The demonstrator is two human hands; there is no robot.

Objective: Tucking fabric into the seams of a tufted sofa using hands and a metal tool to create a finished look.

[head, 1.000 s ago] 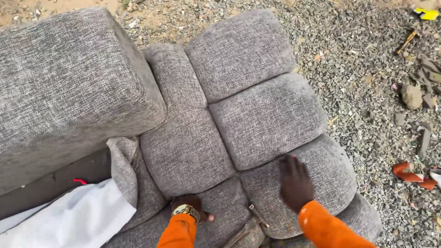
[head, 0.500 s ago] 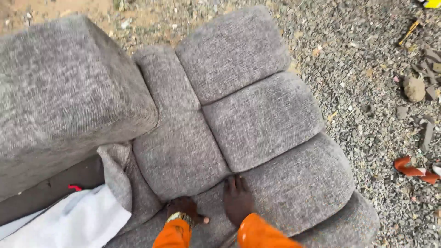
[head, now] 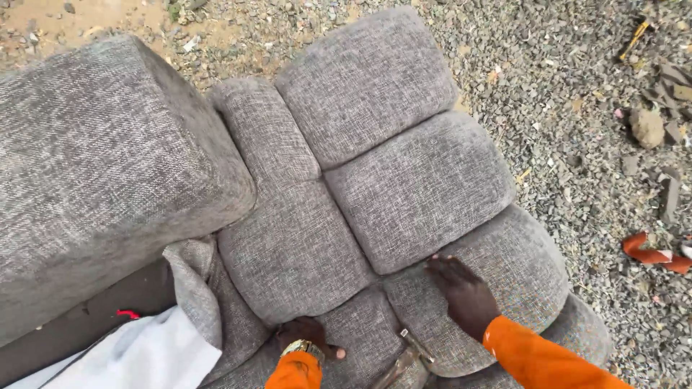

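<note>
Loose grey gravel ground [head: 577, 144] fills the right side and top of the frame, turning to bare sandy earth at the upper left. Directly on it lies a grey tufted sofa back [head: 375, 202], running from top centre down to the bottom edge, with a grey padded armrest block [head: 101, 173] at the left. At the right edge lie a rock [head: 646, 127], an orange object [head: 652, 252] and a yellow tool [head: 634, 37].

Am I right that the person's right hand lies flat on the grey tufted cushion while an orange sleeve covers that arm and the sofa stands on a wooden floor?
Not quite: in the head view the sofa stands on gravel, not a wooden floor. The right hand does lie flat on the grey tufted cushion, in an orange sleeve.
</note>
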